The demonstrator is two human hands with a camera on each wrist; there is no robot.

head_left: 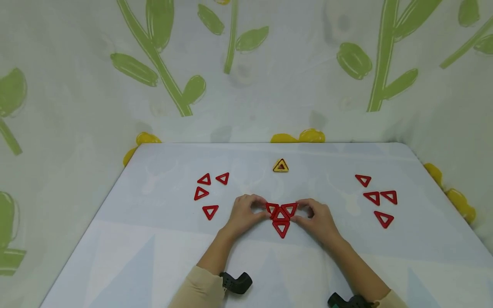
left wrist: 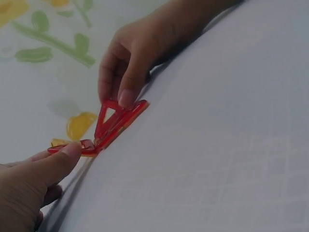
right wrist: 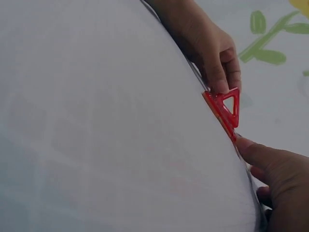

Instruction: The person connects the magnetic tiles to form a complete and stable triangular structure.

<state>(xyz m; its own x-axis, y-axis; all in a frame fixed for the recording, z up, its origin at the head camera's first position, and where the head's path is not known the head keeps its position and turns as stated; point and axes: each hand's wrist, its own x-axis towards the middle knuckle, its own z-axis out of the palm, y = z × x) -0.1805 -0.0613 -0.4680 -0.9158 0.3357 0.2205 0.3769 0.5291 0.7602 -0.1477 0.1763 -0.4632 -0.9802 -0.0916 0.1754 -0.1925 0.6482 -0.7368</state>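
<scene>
On the table, a red triangle tile (head_left: pixel 281 219) sits in the middle of a small cluster. One tile lies below it, and one joins each upper side. My left hand (head_left: pixel 243 214) pinches the upper left tile (head_left: pixel 272 204) between thumb and fingers. From the other side, the thumb and fingers of my right hand (head_left: pixel 319 219) hold the upper right tile (head_left: pixel 289 204). The left wrist view shows a red tile (left wrist: pixel 112 104) tilted up from the table under the right hand's fingers. In the right wrist view, a raised red tile (right wrist: pixel 235 108) is at the left fingertips.
Several loose red triangles (head_left: pixel 209 207) lie left of the hands, and several more (head_left: pixel 384 214) lie to the right. A yellow triangle (head_left: pixel 280 170) with red inside is beyond the cluster. The white table (head_left: pixel 154 188) meets a leaf-patterned cloth (head_left: pixel 265 102) at its far edge.
</scene>
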